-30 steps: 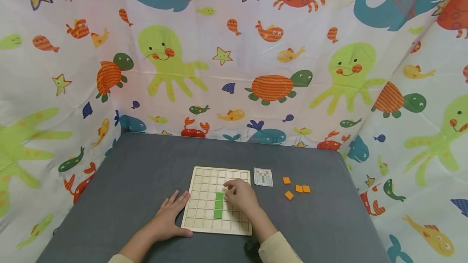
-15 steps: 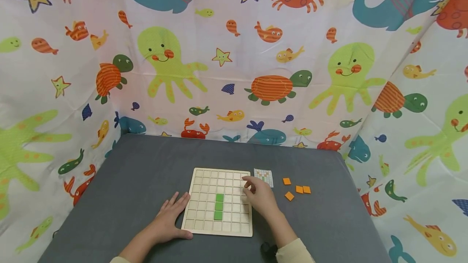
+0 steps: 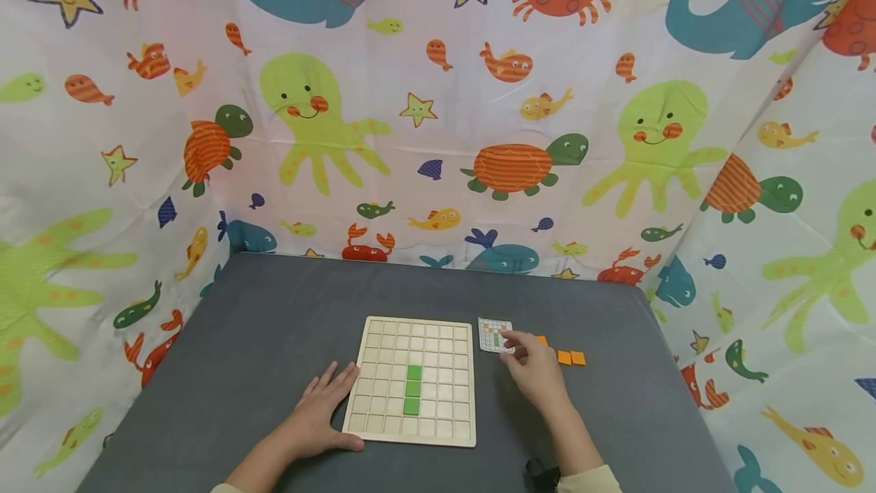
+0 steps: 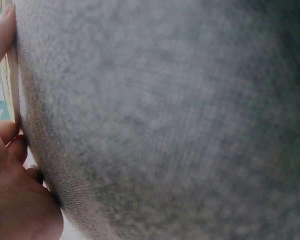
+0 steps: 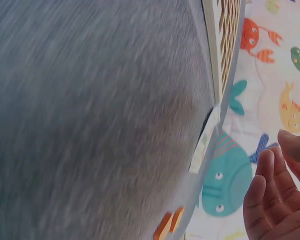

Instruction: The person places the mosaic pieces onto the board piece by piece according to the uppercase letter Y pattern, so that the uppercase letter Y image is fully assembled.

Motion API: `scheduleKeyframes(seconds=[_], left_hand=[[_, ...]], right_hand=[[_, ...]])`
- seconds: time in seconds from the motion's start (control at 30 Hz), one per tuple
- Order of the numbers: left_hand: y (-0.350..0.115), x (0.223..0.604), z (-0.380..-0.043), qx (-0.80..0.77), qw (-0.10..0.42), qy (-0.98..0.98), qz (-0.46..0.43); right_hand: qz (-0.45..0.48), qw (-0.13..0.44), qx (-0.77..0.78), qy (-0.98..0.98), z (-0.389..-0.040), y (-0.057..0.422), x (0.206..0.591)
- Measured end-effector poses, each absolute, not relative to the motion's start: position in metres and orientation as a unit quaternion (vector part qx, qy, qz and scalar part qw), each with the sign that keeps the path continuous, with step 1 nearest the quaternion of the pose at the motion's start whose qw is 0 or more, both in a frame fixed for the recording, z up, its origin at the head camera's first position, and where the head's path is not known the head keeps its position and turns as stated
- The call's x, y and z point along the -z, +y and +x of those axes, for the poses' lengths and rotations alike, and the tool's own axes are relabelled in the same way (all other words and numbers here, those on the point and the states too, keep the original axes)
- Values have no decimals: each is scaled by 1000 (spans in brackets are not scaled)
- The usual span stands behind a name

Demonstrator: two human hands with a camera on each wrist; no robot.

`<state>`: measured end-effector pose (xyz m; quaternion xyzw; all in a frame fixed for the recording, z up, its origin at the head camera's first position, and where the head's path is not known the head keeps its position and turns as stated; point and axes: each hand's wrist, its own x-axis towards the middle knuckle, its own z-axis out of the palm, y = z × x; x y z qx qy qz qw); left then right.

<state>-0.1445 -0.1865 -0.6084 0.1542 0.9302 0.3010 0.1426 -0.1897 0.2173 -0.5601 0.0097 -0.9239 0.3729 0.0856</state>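
Observation:
A square wooden grid board [image 3: 372,402] lies on the grey table, with a column of three green tiles [image 3: 413,389] in its cells. My left hand [image 3: 316,411] rests along the board's left edge, fingers extended and thumb at the near corner; in the left wrist view its fingers [image 4: 2,37] touch the board's side. My right hand [image 3: 537,373] is over the table right of the board, beside the small pattern card [image 3: 489,335]. Its fingers are loosely bent with nothing between them, as the right wrist view shows. Orange tiles [image 3: 564,357] lie just beyond it, some partly hidden.
A grey cloth covers the table [image 3: 294,303]. A white curtain [image 3: 411,151] printed with sea animals hangs behind it and on both sides. Near the right wrist is a small black object [image 3: 541,474].
My right hand has moved right, from over the board past its right edge to the card and orange tiles. The left hand stays at the board's edge.

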Motion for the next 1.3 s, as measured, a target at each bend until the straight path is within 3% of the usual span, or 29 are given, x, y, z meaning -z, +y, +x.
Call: scheduleKeyframes(seconds=[0.63, 1.3], left_hand=[[-184, 615, -143, -295, 151, 931, 153], [-187, 606, -143, -293, 150, 932, 150]], right_hand=[[-15, 123, -367, -922, -168, 283, 568], [-122, 19, -326, -937, -179, 338, 583]])
